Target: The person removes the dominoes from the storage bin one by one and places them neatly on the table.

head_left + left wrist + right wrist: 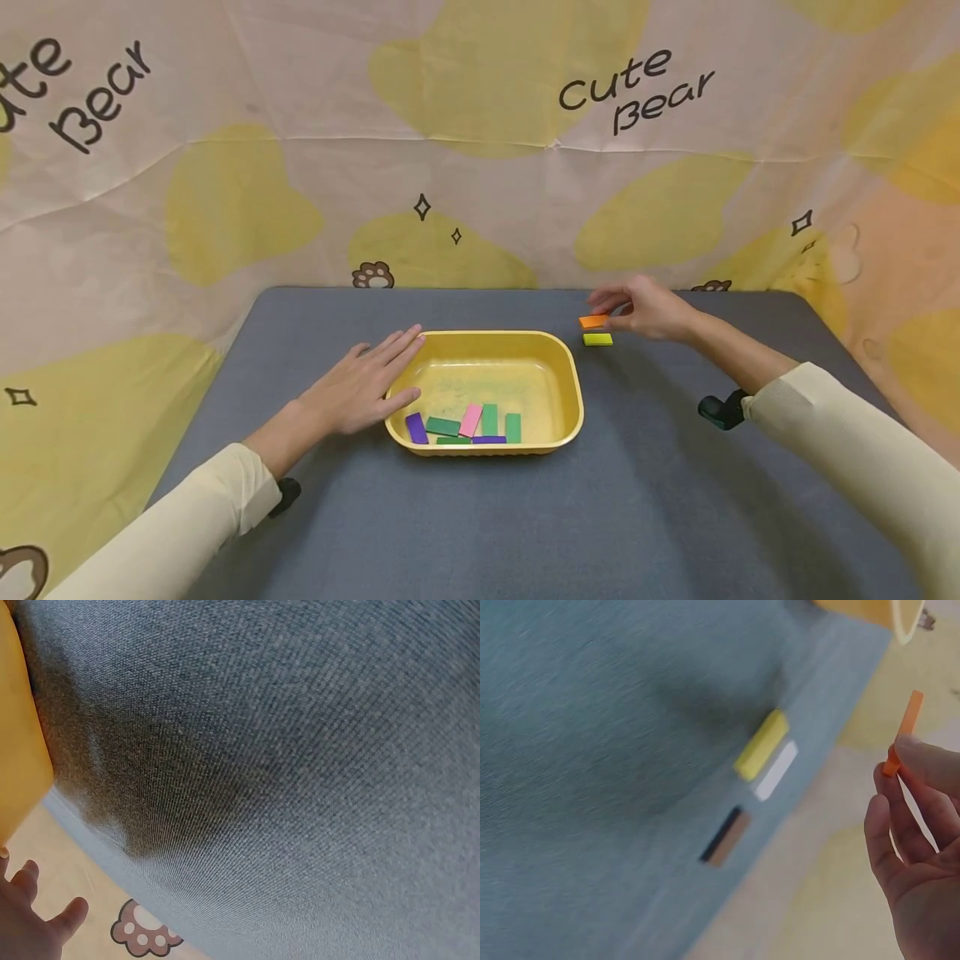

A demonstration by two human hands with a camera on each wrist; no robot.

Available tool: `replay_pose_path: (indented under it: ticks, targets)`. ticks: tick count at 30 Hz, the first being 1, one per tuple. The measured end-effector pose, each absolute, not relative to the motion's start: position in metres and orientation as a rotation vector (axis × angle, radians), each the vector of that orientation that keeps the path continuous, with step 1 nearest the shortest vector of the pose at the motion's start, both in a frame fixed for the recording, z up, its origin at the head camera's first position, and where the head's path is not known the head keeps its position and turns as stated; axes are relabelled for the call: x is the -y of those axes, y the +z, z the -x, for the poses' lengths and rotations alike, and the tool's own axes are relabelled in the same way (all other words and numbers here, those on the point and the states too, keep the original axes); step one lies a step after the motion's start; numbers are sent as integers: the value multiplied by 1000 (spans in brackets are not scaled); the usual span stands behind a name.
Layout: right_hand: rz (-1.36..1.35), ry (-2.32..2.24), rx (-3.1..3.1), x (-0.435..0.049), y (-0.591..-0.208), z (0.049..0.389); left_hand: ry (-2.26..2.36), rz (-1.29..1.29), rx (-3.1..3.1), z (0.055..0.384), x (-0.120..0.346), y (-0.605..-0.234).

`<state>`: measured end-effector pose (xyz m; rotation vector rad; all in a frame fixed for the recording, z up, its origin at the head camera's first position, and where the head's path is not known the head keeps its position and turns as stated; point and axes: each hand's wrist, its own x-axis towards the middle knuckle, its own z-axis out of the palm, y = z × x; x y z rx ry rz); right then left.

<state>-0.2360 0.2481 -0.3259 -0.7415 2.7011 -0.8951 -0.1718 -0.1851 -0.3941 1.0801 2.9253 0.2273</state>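
My right hand (647, 310) pinches an orange block (909, 720) between thumb and fingertips, held over the far right of the table. Below it lies a yellow block (597, 340), with a white block (778, 771) alongside in the right wrist view. My left hand (369, 382) rests with outstretched fingers over the left rim of a yellow plastic tray (487, 377). Along the tray's near side lie several flat blocks, among them a pink block (471, 420), a purple block (416, 428) and a green block (513, 427).
A black block (721, 834) and a brown block (729, 840) lie side by side near the table's far edge, hidden from the head view. The grey table (480, 525) backs onto a printed curtain (480, 100).
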Motion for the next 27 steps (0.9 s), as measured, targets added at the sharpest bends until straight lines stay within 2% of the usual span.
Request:
replay_pose_path:
  ticks: [17,27]
  targets:
    - [577,-844,-2899,-301,-371,234,215,-1101,-2933,173,185,-395]
    - [524,-858,-2893,-315,-388,238,217,-1095,-2931,172,185,-395]
